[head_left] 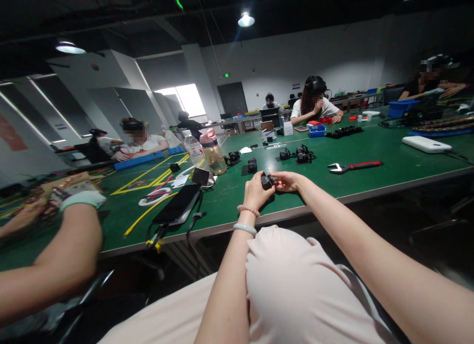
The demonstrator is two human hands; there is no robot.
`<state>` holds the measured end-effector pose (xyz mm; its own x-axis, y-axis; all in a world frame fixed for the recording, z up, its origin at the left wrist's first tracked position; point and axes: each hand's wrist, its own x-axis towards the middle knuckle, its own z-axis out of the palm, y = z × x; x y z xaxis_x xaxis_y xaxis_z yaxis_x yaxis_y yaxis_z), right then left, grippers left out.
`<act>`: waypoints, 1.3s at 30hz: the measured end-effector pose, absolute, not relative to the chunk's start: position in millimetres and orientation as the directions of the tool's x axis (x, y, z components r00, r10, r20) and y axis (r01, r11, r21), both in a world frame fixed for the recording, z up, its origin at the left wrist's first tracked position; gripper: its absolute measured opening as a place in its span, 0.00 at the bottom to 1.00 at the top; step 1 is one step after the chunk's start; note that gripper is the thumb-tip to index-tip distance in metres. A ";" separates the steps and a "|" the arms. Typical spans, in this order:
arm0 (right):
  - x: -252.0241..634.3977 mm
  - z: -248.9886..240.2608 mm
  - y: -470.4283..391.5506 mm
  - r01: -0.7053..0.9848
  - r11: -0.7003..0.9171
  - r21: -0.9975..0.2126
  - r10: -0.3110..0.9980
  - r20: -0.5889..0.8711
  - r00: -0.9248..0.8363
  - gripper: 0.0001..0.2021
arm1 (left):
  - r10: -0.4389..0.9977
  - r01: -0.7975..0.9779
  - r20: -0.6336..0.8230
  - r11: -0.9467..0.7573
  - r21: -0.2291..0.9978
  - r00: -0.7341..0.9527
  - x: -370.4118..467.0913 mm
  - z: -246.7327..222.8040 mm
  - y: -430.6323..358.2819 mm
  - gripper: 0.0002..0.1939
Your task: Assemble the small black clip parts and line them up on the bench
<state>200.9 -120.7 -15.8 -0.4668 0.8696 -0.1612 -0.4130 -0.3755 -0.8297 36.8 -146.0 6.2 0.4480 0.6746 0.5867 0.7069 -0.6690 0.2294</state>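
My left hand, with a beaded bracelet and a pale bangle on its wrist, grips a small dark block-shaped part just above the table's near edge. From the other side, my right hand has its fingers closed at the same part; their tips are partly hidden. Beyond my hands stand similar black parts: one straight ahead and others farther right. An adjustable wrench with a red and black handle lies to the right of my right hand.
On the green table are an amber bottle, a clear bottle, a phone and a white power bank. A co-worker's gloved hand works at the left. Other people sit across the table.
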 end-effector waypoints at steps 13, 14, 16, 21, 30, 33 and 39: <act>202.9 -17.0 -126.7 -0.394 -0.158 -0.905 0.817 0.104 -0.568 0.22 | 0.688 0.720 0.569 -0.657 0.223 0.451 35.2 5.7 -143.6 0.27; 202.8 -17.4 -126.4 -0.393 -0.153 -0.907 0.819 0.106 -0.563 0.22 | 0.687 0.720 0.568 -0.657 0.221 0.453 35.2 5.9 -143.8 0.27; 202.3 -17.9 -126.1 -0.397 -0.143 -0.907 0.823 0.113 -0.557 0.21 | 0.681 0.717 0.572 -0.663 0.216 0.457 35.2 6.0 -144.1 0.27; 200.8 -17.2 -126.3 -0.398 -0.155 -0.904 0.836 0.094 -0.541 0.20 | 0.676 0.712 0.580 -0.667 0.219 0.455 35.5 5.6 -144.7 0.26; 199.1 -17.5 -125.6 -0.416 -0.170 -0.893 0.863 0.069 -0.501 0.14 | 0.656 0.707 0.590 -0.680 0.194 0.470 35.6 3.9 -144.2 0.25; 199.2 -18.4 -124.8 -0.424 -0.182 -0.887 0.860 0.066 -0.507 0.13 | 0.649 0.705 0.595 -0.684 0.185 0.473 35.5 3.3 -143.8 0.25; 199.3 -20.0 -123.1 -0.423 -0.213 -0.881 0.874 0.023 -0.486 0.12 | 0.644 0.706 0.597 -0.687 0.175 0.478 35.8 2.6 -143.4 0.26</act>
<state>199.3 -123.1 -20.0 -0.4863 0.8735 0.0227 -0.4232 -0.2127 -0.8807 35.8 -143.4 2.6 0.4782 0.6440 0.5971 0.7055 -0.6866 0.1755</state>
